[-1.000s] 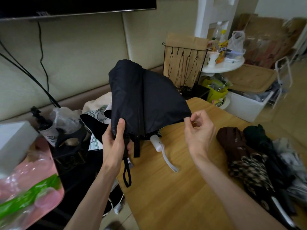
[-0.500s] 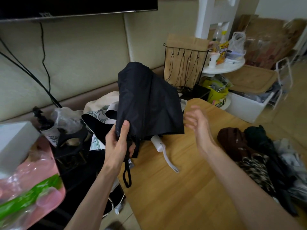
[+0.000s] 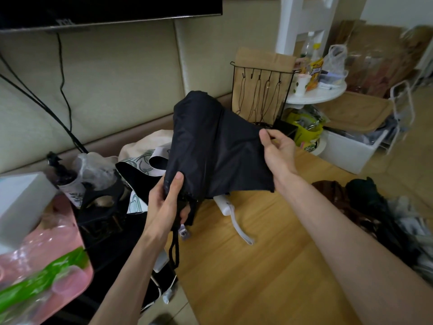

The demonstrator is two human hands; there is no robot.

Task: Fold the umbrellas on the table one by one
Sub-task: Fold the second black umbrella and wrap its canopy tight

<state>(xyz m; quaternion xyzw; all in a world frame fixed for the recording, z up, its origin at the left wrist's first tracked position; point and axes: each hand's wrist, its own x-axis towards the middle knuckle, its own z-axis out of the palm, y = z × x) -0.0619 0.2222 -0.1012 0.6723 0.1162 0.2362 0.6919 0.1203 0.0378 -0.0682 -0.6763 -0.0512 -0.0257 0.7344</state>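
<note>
A black compact umbrella (image 3: pixel 210 141) is held upright above the far left corner of the wooden table (image 3: pixel 269 266). My left hand (image 3: pixel 166 205) grips its lower end near the handle, thumb up on the fabric; a black wrist strap hangs below. My right hand (image 3: pixel 277 156) pinches a flap of the canopy's right side and holds it outward. Behind the umbrella a white umbrella handle with a strap (image 3: pixel 230 214) lies on the table. A pile of several dark and patterned umbrellas (image 3: pixel 375 212) lies at the table's right edge.
Left of the table stand a pink bin with plastic bags (image 3: pixel 42 273), a white box (image 3: pixel 21 202) and a dark bottle (image 3: pixel 63 174). A black wire rack (image 3: pixel 262 95), a round white side table (image 3: pixel 316 95) and a white crate (image 3: pixel 351 151) stand beyond the far edge.
My right hand let go of the canopy edge, swung open, then came back up and pinched a flap higher on the right side. The umbrella shifted slightly right.
</note>
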